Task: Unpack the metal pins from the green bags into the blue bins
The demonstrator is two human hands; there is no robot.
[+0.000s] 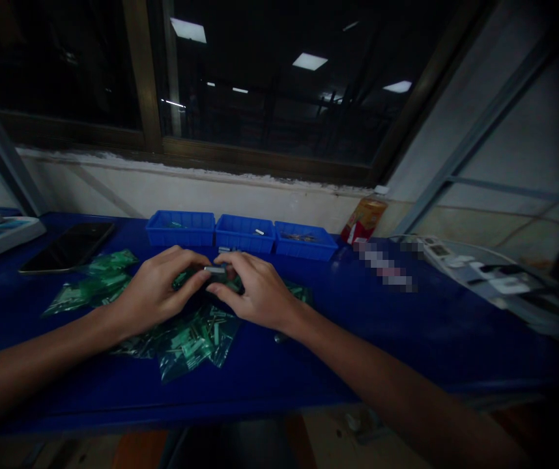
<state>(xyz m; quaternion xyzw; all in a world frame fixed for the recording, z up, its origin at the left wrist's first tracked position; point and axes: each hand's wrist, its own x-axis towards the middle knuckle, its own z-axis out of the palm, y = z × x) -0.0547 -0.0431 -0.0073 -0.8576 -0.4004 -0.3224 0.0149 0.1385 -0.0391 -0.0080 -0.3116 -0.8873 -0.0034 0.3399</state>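
Note:
Between my two hands is a small pale bar-shaped piece (215, 270), too small to name closely. The thumb and fingers of my left hand (162, 286) pinch its left end. From the other side, my right hand (260, 290) closes its thumb and fingers at the right end. Below and around both hands lie clear bags with green and metal small parts (194, 342); the hands cover some of them. Left of my left hand is another heap of such bags (96, 280). Just beyond my fingertips, a small greyish item (224, 249) sits before the bins.
Three blue bins stand along the wall: left (180, 236), middle (245, 242) and right (303, 249), with small parts inside. A phone (67, 247) lies at the left. At the right are a red and gold carton (363, 220) and a power strip (479, 273) with cables.

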